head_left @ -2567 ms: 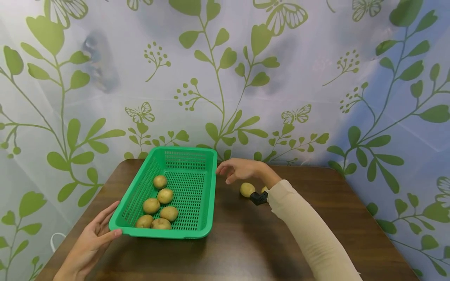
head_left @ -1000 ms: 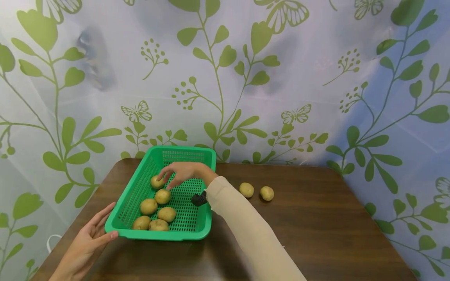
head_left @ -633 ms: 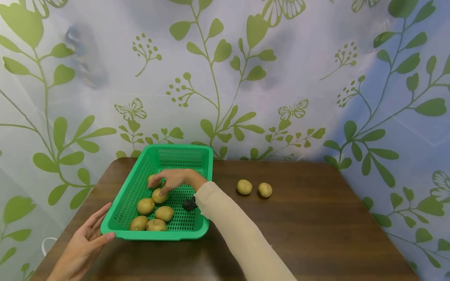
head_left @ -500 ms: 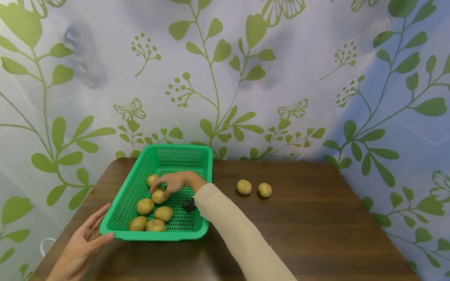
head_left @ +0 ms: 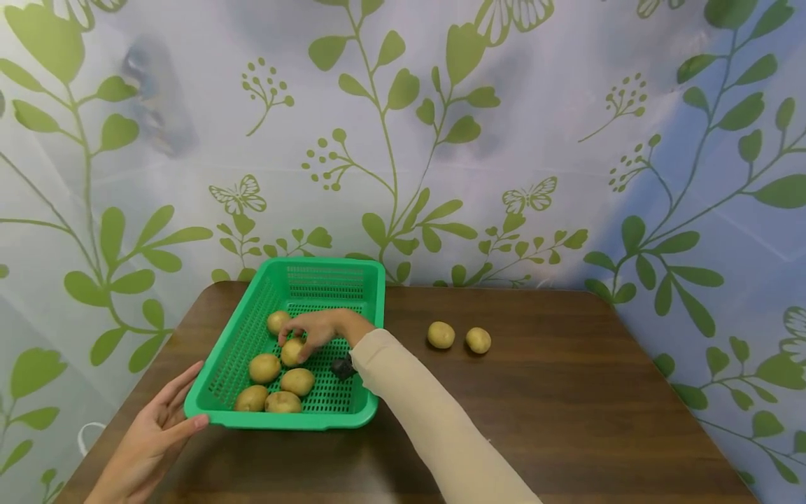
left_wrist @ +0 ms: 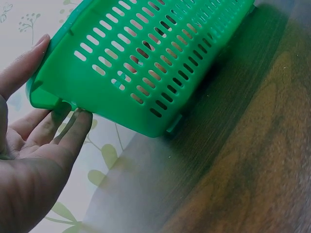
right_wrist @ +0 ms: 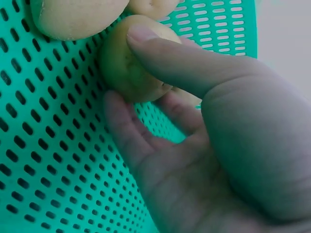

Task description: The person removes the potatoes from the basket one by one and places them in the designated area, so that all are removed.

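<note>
Head view: smooth, rounded, yellowish potato point(head_left: 292, 353)

Your right arm wears a plain cream-beige long sleeve point(head_left: 434, 413), seen in the lower middle of the head view. Its cloth is lightly creased, and the cuff point(head_left: 368, 344) ends at your wrist. Beneath that cuff you have a small black device point(head_left: 343, 367), its details too small to tell. Your right hand point(head_left: 317, 329) and your left hand point(head_left: 154, 435), at lower left, are bare.
</note>
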Action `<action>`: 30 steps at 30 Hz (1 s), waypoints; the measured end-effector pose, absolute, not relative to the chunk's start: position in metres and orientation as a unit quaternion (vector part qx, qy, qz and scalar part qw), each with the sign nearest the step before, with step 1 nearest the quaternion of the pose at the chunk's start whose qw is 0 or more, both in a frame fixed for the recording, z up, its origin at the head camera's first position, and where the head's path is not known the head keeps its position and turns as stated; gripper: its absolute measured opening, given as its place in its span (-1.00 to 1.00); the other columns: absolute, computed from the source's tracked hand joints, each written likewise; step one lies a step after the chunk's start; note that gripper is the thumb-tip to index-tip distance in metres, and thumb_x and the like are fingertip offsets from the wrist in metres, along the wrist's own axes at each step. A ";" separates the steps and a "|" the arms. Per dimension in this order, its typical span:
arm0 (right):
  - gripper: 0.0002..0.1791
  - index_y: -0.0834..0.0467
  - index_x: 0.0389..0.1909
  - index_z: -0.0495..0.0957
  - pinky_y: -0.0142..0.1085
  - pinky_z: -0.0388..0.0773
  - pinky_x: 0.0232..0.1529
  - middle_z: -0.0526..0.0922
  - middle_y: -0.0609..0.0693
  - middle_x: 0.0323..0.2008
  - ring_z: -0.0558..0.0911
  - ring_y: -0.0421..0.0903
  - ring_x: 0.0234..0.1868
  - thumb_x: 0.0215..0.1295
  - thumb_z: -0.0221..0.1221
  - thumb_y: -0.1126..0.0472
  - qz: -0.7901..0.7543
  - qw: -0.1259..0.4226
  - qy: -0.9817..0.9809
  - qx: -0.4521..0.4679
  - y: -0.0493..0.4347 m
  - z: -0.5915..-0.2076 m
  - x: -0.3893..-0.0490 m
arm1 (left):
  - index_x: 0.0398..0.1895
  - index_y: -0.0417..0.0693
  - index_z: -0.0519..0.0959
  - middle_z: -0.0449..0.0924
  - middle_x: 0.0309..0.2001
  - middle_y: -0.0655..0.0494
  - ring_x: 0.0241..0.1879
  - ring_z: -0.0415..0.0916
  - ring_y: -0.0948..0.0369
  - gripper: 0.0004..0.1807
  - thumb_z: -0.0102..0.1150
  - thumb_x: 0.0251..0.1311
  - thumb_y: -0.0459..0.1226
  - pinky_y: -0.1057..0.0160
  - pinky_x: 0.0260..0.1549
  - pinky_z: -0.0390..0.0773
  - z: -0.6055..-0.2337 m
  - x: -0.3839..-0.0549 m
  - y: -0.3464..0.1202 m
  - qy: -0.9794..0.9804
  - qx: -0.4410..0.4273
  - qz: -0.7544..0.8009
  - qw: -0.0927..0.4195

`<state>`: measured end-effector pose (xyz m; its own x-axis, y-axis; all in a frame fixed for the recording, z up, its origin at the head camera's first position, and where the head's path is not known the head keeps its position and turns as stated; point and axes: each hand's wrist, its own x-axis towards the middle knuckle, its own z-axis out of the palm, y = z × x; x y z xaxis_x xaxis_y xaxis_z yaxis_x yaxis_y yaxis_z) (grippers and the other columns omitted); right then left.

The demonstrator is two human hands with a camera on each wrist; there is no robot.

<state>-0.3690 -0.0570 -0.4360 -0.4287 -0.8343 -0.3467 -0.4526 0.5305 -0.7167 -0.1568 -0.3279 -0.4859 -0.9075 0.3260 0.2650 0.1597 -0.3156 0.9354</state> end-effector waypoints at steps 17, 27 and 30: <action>-0.40 0.21 0.32 0.53 -0.31 0.62 -0.11 0.44 -0.07 0.14 0.43 -0.09 0.08 0.26 0.44 0.39 -0.325 0.356 0.773 -0.411 -0.044 -0.405 -0.365 | 0.68 -0.05 -0.01 0.29 0.50 0.24 0.34 0.43 0.23 -0.18 -0.13 0.44 -0.69 0.29 0.21 0.51 -0.482 -0.155 -0.324 0.593 0.185 0.782 0.046; -0.45 0.17 0.28 0.54 -0.30 0.64 -0.09 0.45 -0.03 0.13 0.46 -0.04 0.08 0.28 0.44 0.36 -0.338 0.338 0.778 -0.408 -0.026 -0.382 -0.363 | 0.69 -0.03 -0.02 0.30 0.48 0.31 0.33 0.44 0.25 -0.18 -0.13 0.45 -0.67 0.28 0.19 0.52 -0.480 -0.153 -0.324 0.595 0.178 0.782 0.052; -0.46 0.14 0.27 0.55 -0.26 0.65 -0.07 0.46 -0.03 0.13 0.47 -0.01 0.08 0.29 0.43 0.35 -0.332 0.334 0.783 -0.406 -0.018 -0.375 -0.362 | 0.69 -0.03 -0.03 0.29 0.49 0.32 0.34 0.43 0.25 -0.18 -0.13 0.46 -0.66 0.28 0.20 0.52 -0.480 -0.152 -0.324 0.597 0.176 0.781 0.052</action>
